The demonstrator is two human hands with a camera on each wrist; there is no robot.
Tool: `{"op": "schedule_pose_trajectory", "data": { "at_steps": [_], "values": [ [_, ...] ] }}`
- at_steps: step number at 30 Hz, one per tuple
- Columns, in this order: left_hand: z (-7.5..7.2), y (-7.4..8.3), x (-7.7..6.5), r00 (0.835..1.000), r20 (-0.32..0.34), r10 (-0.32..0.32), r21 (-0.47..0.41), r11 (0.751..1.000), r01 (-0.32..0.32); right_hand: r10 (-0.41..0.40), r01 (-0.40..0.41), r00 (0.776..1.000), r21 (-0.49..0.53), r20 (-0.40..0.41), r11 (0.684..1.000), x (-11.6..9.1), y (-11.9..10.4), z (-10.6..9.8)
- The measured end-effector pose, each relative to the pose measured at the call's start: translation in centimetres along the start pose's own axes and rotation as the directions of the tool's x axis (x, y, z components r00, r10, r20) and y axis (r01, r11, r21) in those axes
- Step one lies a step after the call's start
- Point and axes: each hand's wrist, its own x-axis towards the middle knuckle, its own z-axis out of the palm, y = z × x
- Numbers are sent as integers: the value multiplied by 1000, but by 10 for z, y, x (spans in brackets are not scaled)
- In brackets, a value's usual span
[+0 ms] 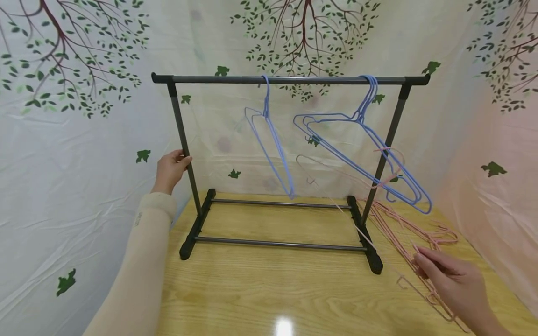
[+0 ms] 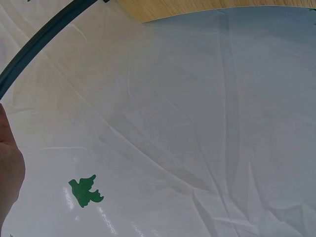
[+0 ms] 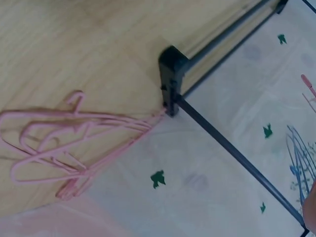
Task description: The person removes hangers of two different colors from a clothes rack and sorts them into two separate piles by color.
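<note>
On the left, my left hand (image 1: 171, 169) grips the left upright (image 1: 180, 126) of a black clothes rack about midway up. Only part of that hand (image 2: 9, 168) shows at the edge of the left wrist view, beside the dark pole (image 2: 42, 39). At the lower right, my right hand (image 1: 456, 275) pinches a thin pink clothes hanger (image 1: 364, 236). Its hook and shoulder reach up and left, overlapping the rack's right side in the head view. Blue hangers (image 1: 268, 116) hang mid-bar, with several more blue hangers (image 1: 357, 117) toward the right end.
More pink hangers (image 1: 439, 237) lie in a tangled pile on the wooden table (image 1: 252, 289), right of the rack's right foot (image 1: 371, 256). Two low rods (image 1: 277, 243) join the feet. Behind stands a pale curtain (image 1: 218, 140) printed with trees and green birds.
</note>
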Motion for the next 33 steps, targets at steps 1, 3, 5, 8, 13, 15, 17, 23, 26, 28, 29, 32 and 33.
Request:
{"op": "schedule_pose_trajectory", "data": {
  "at_steps": [1, 3, 5, 8, 13, 15, 17, 23, 26, 28, 29, 32, 33],
  "values": [
    [0, 0, 0, 1000, 0, -2, 1, 1000, 2, -9, 9, 1000, 20, -8, 1000, 2, -2, -3],
    [0, 0, 0, 1000, 0, -4, 4, 1000, 4, -14, 16, 999, 83, -29, 996, 6, -6, -9],
    [-1, 1, 0, 1000, -2, -6, 6, 1000, 6, -37, 49, 997, 207, -62, 977, 10, -8, -14],
    [0, 1, -1, 1000, -4, -10, 5, 1000, 10, -125, 169, 983, 419, -131, 892, 16, -7, -18],
    [0, 1, 0, 1000, -6, -16, 3, 1000, 16, -191, 310, 947, 584, -258, 750, 23, -11, -22],
    [0, 1, 0, 1000, -5, -16, 5, 1000, 16, -164, 318, 942, 619, -294, 718, 24, -13, -24],
    [0, 1, 0, 1000, -4, -14, 4, 1000, 14, -112, 296, 941, 614, -320, 732, 25, -13, -28],
    [-1, 0, -2, 1000, -4, -13, -15, 1000, 13, 66, 61, 923, 314, -379, 947, 32, -17, -42],
    [-1, 0, -2, 1000, -4, -12, -16, 1000, 12, 44, 137, 919, 422, -392, 896, 37, -11, -45],
    [-1, 0, -2, 1000, -4, -11, -20, 1000, 11, 1, 226, 912, 505, -411, 833, 40, -7, -47],
    [-1, 0, -2, 1000, -4, -12, -21, 1000, 11, -15, 253, 904, 507, -427, 824, 41, -5, -47],
    [-1, 0, -2, 1000, -3, -10, -22, 1000, 10, -44, 318, 874, 501, -484, 805, 45, 2, -50],
    [0, 0, -2, 1000, -3, -11, -24, 1000, 11, -52, 340, 863, 504, -502, 794, 46, 4, -50]
  ]
}}
